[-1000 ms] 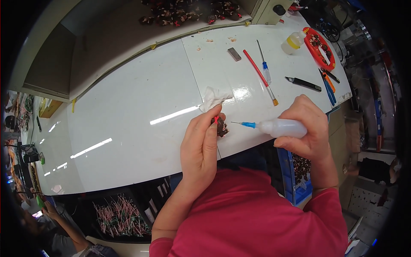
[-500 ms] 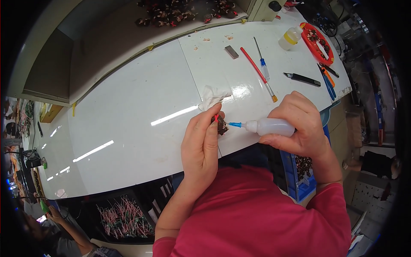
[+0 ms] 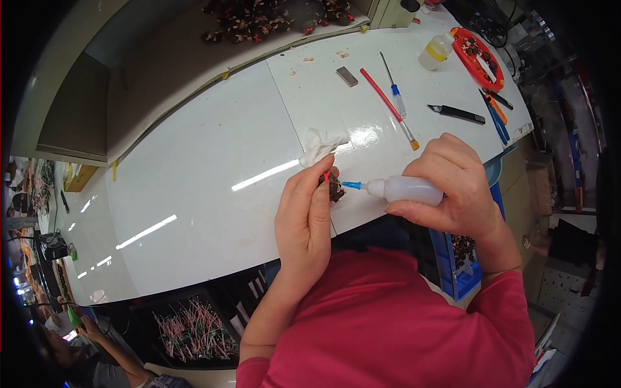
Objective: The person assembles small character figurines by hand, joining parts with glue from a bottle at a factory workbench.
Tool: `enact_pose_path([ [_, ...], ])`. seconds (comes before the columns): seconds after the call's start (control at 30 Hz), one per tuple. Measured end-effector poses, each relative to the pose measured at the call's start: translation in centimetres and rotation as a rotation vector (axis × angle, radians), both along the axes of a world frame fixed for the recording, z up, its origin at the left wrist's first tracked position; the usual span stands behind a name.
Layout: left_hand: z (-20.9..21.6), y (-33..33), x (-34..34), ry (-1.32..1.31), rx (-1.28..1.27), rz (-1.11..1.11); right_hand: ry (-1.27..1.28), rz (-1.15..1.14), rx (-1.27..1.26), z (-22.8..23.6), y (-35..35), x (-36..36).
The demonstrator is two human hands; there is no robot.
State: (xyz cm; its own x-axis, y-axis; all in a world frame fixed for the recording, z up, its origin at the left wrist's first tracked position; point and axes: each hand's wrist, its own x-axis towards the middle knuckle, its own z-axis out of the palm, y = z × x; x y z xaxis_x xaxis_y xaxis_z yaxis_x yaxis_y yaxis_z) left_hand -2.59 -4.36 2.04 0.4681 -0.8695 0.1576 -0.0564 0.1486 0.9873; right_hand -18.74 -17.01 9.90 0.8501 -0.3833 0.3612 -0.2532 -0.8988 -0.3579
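Observation:
Between the fingertips and thumb of my left hand point(image 3: 309, 210) is a small dark brown figurine point(image 3: 335, 187) with pale patches and a bit of red. My right hand point(image 3: 449, 187) wraps round a translucent squeeze bottle point(image 3: 414, 189), held on its side. Its blue needle tip point(image 3: 351, 185) points left at the figurine, touching it or very close; I cannot tell which. A crumpled white tissue point(image 3: 320, 143) lies on the table just beyond my left fingertips.
On the white table point(image 3: 200, 161) lie a red-handled brush point(image 3: 388, 107), a screwdriver point(image 3: 396, 90), a grey block point(image 3: 347, 76), a craft knife point(image 3: 456, 114) and pliers point(image 3: 497, 119). A yellow-banded bottle point(image 3: 436, 53) stands by a red tray point(image 3: 477, 59). Dark pieces point(image 3: 259, 19) fill a shelf. Another person's arm point(image 3: 116, 349) shows lower left.
The whole view has shifted slightly. Both hands keep their grips, and the bottle's tip stays at the figurine's right side with hardly any movement.

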Motion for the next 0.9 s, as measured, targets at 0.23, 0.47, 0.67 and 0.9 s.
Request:
enact_pose_path([
  [0.23, -0.2, 0.1, 0.5, 0.062, 0.023, -0.033, -0.145, -0.075, 0.398, -1.2, -1.1, -2.2],
  [0.47, -0.2, 0.0, 0.7, 0.147, -0.001, -0.051, -0.572, -0.47, 0.626, -3.6, -6.5, -4.3],
  [0.67, 0.5, 0.1, 0.5, 0.138, -0.002, -0.055, -0.633, -0.489, 0.575, -3.4, -7.5, -5.5],
  [0.9, -0.1, 0.1, 0.5, 0.09, 0.018, -0.06, -0.408, -0.233, 0.455, -1.1, -2.5, -3.7],
])
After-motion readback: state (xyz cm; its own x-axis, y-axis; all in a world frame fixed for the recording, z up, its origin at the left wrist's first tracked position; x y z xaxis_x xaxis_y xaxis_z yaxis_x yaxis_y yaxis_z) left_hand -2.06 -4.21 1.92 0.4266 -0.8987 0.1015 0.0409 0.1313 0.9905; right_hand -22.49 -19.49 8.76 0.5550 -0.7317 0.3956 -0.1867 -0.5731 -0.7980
